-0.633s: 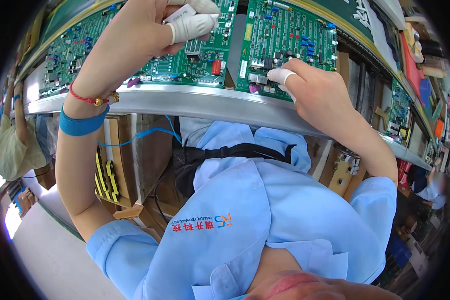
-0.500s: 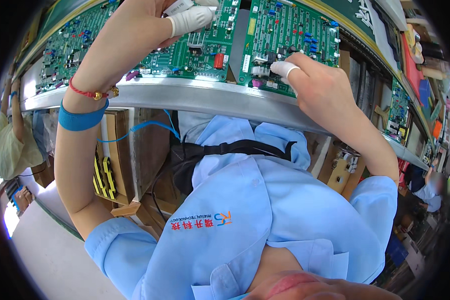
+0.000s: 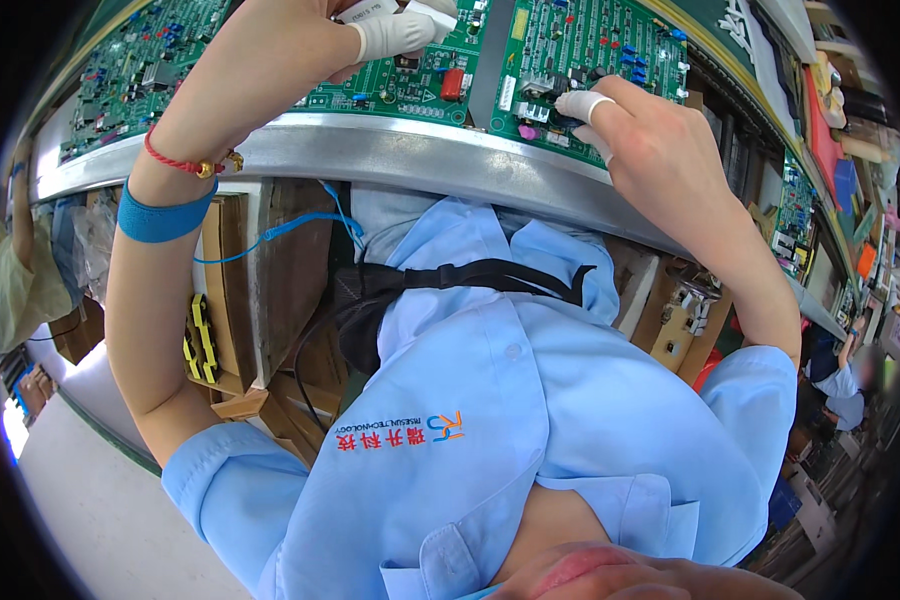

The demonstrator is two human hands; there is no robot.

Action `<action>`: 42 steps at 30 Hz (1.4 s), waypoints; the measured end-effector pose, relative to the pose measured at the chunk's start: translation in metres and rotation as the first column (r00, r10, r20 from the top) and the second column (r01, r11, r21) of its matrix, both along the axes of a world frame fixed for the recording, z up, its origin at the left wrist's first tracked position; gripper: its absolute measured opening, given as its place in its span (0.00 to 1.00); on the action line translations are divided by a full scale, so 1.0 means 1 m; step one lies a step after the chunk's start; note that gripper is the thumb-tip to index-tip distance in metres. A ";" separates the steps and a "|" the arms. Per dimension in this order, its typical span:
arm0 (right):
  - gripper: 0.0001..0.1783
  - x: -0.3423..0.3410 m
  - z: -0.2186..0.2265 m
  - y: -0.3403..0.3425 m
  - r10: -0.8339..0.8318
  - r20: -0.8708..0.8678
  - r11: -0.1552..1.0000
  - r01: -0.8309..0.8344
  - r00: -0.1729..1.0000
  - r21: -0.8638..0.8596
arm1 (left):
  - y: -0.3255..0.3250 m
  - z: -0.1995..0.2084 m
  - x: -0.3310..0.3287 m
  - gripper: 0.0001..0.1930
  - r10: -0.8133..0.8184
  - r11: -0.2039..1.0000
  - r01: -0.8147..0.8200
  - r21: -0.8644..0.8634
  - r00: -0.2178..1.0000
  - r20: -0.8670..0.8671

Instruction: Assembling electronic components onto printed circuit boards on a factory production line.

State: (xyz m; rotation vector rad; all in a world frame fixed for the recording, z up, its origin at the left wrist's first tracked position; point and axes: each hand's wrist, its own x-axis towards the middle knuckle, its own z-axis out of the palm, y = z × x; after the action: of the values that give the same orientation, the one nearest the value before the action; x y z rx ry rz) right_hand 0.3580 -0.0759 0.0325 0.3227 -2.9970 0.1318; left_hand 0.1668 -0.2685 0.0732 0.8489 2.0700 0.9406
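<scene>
The right hand (image 3: 660, 150) pinched a small dark component on the right-hand green circuit board (image 3: 610, 60) at the conveyor rail (image 3: 400, 150); the left hand (image 3: 300, 50) gripped a white part above the neighbouring board (image 3: 410, 80). Light, stiff, fragile: best held by its body.

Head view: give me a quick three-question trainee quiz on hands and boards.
1. True or false: the left hand wears a white finger cover.
2. What does the right hand press on? A) green circuit board B) cardboard box C) blue shirt
3. What colour is the wrist strap on the left forearm?

Key: 1 true. 2 A, its covered fingertip rests on parts near the board's lower edge, above the metal rail. 3 blue.
</scene>
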 end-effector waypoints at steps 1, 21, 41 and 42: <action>0.08 0.000 0.001 0.000 -0.002 -0.001 1.000 0.002 1.000 0.000 | -0.003 -0.005 -0.002 0.09 0.014 0.999 -0.016 0.029 0.998 0.069; 0.14 0.039 0.019 0.051 -0.094 0.052 0.638 0.101 0.994 -0.764 | 0.065 -0.026 0.079 0.06 -0.390 0.818 0.574 0.026 0.588 -0.709; 0.17 0.074 0.040 0.059 -0.232 0.612 0.018 0.633 0.756 -0.774 | 0.077 -0.041 0.091 0.09 -0.463 0.746 0.612 -0.263 0.194 -0.865; 0.17 0.074 0.039 0.057 -0.232 0.610 -0.006 0.626 0.757 -0.780 | 0.076 -0.041 0.092 0.08 -0.461 0.751 0.608 -0.257 0.204 -0.864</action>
State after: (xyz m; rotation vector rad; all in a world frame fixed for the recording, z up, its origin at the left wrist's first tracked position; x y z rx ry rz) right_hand 0.4323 -0.0187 0.0712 -0.9038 -2.2307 2.1081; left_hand 0.2587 -0.1921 0.0323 2.4171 2.1515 0.1377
